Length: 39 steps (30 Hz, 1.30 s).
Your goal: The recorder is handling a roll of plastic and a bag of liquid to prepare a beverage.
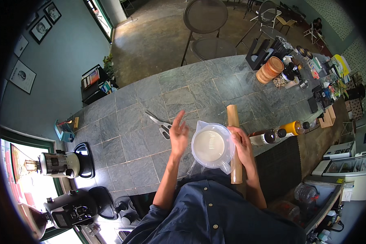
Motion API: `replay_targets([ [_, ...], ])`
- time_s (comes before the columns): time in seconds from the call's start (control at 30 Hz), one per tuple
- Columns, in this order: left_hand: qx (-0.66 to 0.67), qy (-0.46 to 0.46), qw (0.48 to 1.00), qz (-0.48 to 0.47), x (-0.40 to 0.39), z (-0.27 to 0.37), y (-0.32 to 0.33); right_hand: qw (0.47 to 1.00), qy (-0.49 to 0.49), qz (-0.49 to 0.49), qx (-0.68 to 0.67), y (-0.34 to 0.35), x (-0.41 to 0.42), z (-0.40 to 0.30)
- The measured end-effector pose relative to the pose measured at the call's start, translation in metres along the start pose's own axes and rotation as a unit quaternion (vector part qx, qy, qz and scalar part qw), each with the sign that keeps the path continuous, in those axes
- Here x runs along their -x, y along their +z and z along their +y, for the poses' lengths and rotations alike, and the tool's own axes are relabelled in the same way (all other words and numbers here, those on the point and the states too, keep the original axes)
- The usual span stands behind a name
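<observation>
A translucent plastic measuring jug [209, 145] with raised graduation marks stands before me on the tiled counter, its spout pointing away and its handle towards me. Whitish contents or a pale base show inside; I cannot tell which. Thin clear plastic film [198, 168] lies crumpled around the jug's near side. Along its right side runs a long yellowish roll of plastic film [236, 164]. My right hand [242, 143] is curled over this roll, fingertips beside the jug's rim. My left hand [179, 137] is raised, slightly blurred and holding nothing, next to grey-handled scissors [163, 125].
Dark and orange bottles [263, 137] [292, 128] lie or stand at the counter's right edge. Wooden lidded containers [270, 70] and jars crowd the far right. Coffee grinders [61, 164] [71, 209] stand at left. A high chair [206, 16] is beyond the counter; a person sits far off.
</observation>
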<state>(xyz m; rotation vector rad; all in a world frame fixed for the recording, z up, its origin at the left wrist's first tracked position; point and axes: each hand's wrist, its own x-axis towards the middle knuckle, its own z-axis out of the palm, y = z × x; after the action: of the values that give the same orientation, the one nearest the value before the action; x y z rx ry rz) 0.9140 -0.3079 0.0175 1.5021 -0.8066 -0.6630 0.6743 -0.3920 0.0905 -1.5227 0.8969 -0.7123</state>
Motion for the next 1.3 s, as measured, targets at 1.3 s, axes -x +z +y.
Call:
replay_targets([
  [1.3, 0.189, 0.048, 0.981, -0.009, 0.09, 0.023, 0.048, 1.0, 0.013, 0.016, -0.003, 0.003, 0.004, 0.007],
])
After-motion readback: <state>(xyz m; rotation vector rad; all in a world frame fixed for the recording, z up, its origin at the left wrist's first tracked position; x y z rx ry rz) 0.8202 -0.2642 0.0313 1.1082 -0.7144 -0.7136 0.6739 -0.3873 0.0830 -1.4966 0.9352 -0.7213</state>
